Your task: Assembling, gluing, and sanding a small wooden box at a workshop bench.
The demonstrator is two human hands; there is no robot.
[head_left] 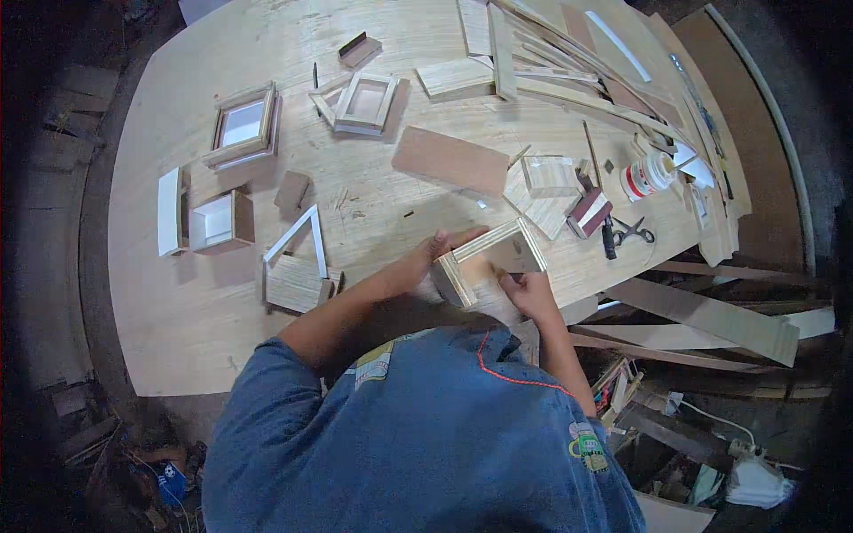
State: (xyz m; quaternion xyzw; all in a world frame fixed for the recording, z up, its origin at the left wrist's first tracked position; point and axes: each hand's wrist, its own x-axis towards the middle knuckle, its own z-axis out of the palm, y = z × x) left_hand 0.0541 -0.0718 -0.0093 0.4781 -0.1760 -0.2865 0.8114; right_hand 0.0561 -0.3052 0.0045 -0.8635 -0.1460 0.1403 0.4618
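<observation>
At the near edge of the table I hold a small open wooden box [456,278] with plywood edges, tilted, its hollow side showing. My left hand [426,261] is closed on its left side, with the fingers along the far wall. My right hand [528,292] grips the near right side, its thumb at the opening; its other fingers are partly hidden. Just beyond the box lies a flat brown board [451,161]. To its right are a pale wooden block [550,176] and a dark red block with a pale strip [589,213].
Left on the table [178,338] stand a framed box [242,126], a white-lined box [222,220] and a white angled strip [293,238] by a slatted piece. Right are a glue tub [648,176], scissors [634,231] and piled wood strips [595,98]. Planks [711,320] jut below the table's right edge.
</observation>
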